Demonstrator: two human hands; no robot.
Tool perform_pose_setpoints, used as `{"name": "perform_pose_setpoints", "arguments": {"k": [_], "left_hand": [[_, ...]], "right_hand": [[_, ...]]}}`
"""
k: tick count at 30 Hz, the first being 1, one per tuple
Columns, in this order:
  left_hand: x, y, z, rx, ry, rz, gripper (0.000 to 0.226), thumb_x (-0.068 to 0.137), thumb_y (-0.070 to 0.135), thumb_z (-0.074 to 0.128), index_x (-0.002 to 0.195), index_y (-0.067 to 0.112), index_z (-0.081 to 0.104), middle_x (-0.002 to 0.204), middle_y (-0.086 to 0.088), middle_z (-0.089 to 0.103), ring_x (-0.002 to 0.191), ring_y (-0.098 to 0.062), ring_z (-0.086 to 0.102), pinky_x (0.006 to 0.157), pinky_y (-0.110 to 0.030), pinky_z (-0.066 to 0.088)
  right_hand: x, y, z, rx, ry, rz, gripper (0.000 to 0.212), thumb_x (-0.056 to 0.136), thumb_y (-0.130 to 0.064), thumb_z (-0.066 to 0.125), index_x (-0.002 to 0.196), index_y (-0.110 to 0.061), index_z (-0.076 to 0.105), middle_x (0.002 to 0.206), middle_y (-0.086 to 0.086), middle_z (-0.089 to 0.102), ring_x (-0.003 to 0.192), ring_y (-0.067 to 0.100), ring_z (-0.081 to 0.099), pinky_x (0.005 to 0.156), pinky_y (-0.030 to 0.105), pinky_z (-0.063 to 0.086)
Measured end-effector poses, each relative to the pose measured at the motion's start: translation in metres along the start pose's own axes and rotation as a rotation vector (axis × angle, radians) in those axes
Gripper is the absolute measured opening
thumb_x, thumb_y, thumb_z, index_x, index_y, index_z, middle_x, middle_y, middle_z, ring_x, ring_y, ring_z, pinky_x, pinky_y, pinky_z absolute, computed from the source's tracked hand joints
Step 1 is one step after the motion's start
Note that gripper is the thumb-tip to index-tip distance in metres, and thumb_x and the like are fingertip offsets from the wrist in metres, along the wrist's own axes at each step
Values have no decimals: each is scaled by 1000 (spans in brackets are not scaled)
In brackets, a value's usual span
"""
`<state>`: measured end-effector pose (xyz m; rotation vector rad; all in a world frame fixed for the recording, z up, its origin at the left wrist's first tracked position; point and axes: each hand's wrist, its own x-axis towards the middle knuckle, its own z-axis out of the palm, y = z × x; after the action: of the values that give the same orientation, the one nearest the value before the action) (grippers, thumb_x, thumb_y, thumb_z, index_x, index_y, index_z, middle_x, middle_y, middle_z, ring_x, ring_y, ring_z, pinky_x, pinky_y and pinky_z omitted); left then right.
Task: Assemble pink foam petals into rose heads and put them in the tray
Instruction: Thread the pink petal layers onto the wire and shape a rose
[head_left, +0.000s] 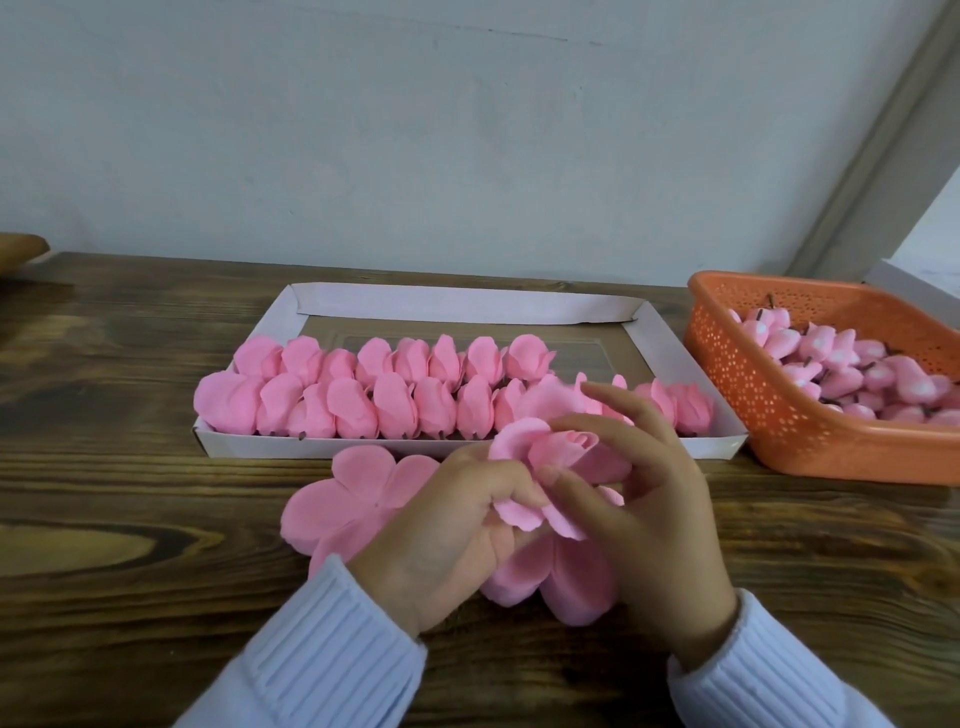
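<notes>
Head cam, rose head (558, 457) btwn both hands, L hand (441, 535) gripping petals, R hand (649, 499) pinching it

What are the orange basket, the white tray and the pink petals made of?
The orange basket looks like smooth plastic, with rows of moulded holes. The white tray is probably matte cardboard, with folded corner flaps. The pink petals seem thin matte foam, soft and curling at the edges.
</notes>
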<state>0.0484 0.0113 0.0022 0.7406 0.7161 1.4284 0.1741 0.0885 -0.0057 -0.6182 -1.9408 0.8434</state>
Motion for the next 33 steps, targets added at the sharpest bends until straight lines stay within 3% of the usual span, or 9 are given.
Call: {"name": "perform_pose_setpoints", "arguments": {"k": [4,8,13,16,20,24,26,29,33], "left_hand": [[0,-3,3,98,57,-27,38,63,-2,47,96,-16,59,78,-27,60,82,-27,63,86,-36,51],[-1,-4,7,-13,52,-12,16,79,12,52,91,1,56,68,-5,65,71,-13,65,75,-28,52],[1,-10,7,239,160,76,31,79,18,63,109,12,59,88,-1,71,86,-13,67,79,-29,50],[1,-16,4,398,243,117,45,72,17,69,116,15,60,87,6,72,88,-10,68,77,-24,50],[3,-16,1,405,350,188,26,77,18,68,103,17,70,92,0,75,89,-12,70,70,-20,52],[3,-13,4,325,362,172,20,88,6,62,96,20,75,96,-8,75,96,-19,70,86,-32,55],[1,-11,3,364,348,166,25,89,6,61,86,26,76,86,0,75,86,-11,69,77,-22,55],[-1,-9,6,444,244,123,20,81,16,62,81,32,74,69,8,68,66,-4,63,56,-16,49],[-3,-10,9,447,181,54,22,82,16,59,88,33,72,63,8,61,53,-3,53,40,-12,35]], "right_hand": [[-1,-3,1,-22,-22,-43,30,69,-21,75,93,-36,69,102,-17,68,101,-1,61,82,13,45],[-3,-3,1,-39,-6,-31,32,70,-24,75,93,-43,64,96,-24,69,91,-3,63,76,8,44],[-2,-3,1,-83,12,-55,23,71,-33,73,91,-38,66,91,-18,69,91,5,64,78,26,50],[-2,-3,1,-117,-4,-68,28,68,-31,76,94,-36,68,96,-20,67,92,6,63,78,28,50],[-2,-5,2,-151,-68,-138,35,70,-24,74,100,-39,67,96,-17,67,96,10,59,83,28,46],[-2,-3,-2,46,-115,-94,37,71,-26,63,108,-28,64,111,-7,65,110,16,58,94,31,44],[-1,-4,-3,292,-94,0,35,70,-19,60,105,-21,62,107,-4,67,106,17,61,90,35,47],[0,-4,-5,482,28,140,31,76,-9,61,107,-16,56,97,3,71,93,15,66,79,27,52],[2,-5,-6,284,-26,126,18,77,-11,62,93,-17,69,86,-2,73,79,8,68,69,19,51]]}}
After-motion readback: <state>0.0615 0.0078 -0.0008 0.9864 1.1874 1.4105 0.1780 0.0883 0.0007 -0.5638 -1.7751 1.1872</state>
